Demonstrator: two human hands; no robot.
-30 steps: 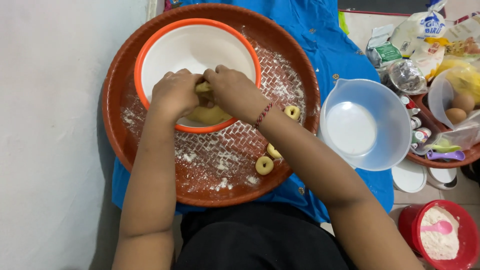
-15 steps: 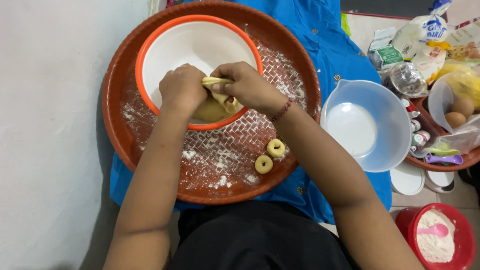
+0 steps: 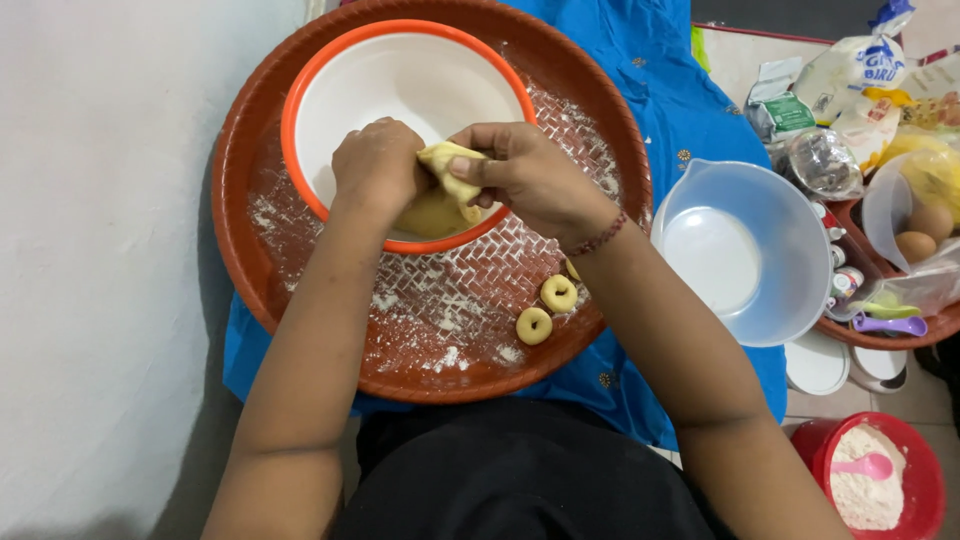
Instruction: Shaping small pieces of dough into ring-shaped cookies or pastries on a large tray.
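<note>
Here the left hand (image 3: 375, 170) and right hand (image 3: 525, 175) both pinch a strip of yellow dough (image 3: 447, 172) over the white bowl (image 3: 400, 80) — so scraps drop in — while two dough rings (image 3: 546, 308) rest on the floured tray (image 3: 300, 340).

A bowl (image 3: 400, 80) sits in the upper part of the round tray (image 3: 590, 130) at frame centre. Two dough rings (image 3: 546, 310) lie on the tray's lower right. A plastic bowl (image 3: 745, 250) stands right of the tray.

dough rings (image 3: 546, 310) beside bare floured tray (image 3: 450, 310)
</note>
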